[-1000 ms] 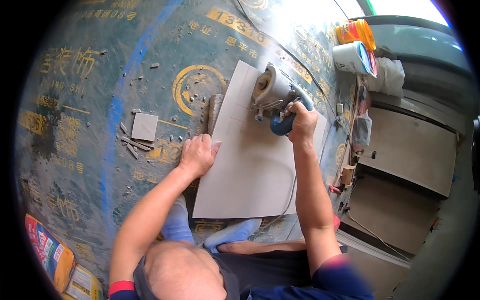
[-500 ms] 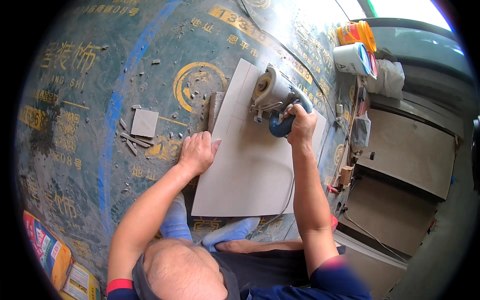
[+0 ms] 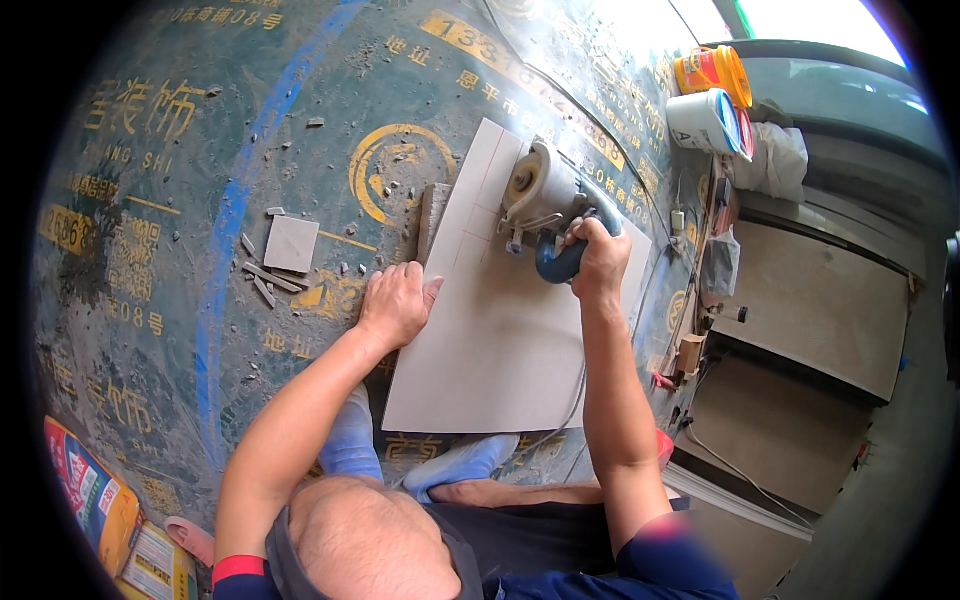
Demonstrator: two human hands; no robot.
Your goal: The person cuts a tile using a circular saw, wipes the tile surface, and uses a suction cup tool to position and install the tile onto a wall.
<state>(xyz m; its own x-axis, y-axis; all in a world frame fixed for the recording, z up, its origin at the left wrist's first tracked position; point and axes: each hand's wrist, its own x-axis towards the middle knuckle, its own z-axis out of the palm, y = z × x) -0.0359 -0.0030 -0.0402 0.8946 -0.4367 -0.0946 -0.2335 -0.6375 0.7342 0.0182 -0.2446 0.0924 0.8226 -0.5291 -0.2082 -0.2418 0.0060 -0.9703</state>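
That tile (image 3: pixel 500 350) could slip if loosely held.
Right fingers (image 3: pixel 583 234) grip the saw (image 3: pixel 547 190); left fingers (image 3: pixel 392 282) touch tile's left edge, hold unclear.

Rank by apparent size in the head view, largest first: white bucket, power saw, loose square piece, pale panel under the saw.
1. Pale panel
2. Power saw
3. White bucket
4. Loose square piece

Centre: large pale slab (image 3: pixel 500 350), smooth, matt. Above it, saw (image 3: pixel 542 192): dull metal-looking guard, smooth plastic-looking handle (image 3: pixel 557 262). Left: floor sheeting (image 3: pixel 180 260), matt, gritty. Upper right: smooth plastic bucket (image 3: pixel 697 122).
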